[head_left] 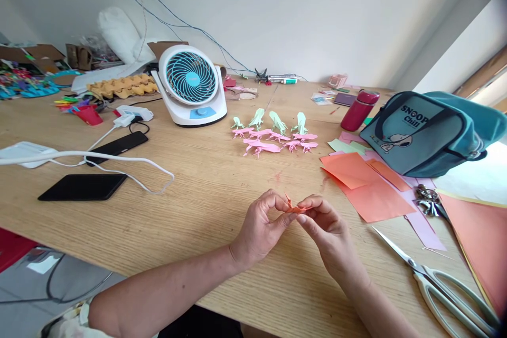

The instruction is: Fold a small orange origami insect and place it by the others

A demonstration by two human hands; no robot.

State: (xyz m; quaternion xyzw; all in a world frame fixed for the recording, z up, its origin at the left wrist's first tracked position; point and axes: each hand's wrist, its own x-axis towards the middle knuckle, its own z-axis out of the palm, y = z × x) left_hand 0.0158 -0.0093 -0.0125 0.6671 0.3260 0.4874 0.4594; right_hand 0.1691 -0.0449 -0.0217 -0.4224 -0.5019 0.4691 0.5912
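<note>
A small folded orange paper figure [296,209] is held between both hands above the wooden table [190,222]. My left hand [263,224] pinches its left side between thumb and fingers. On its right side, my right hand [327,227] pinches it the same way. One thin orange point sticks up between the hands; the fingertips hide much of the rest. Beyond the hands stand several folded pink paper insects [261,147] in rows, with several green paper insects [278,122] behind them.
Orange paper sheets [356,179], scissors [420,269] and keys [428,200] lie at the right, near a teal bag [420,127] and a red bottle [359,110]. A white fan [194,84] stands at the back. Left lie a black phone [83,187] and a white cable [154,161].
</note>
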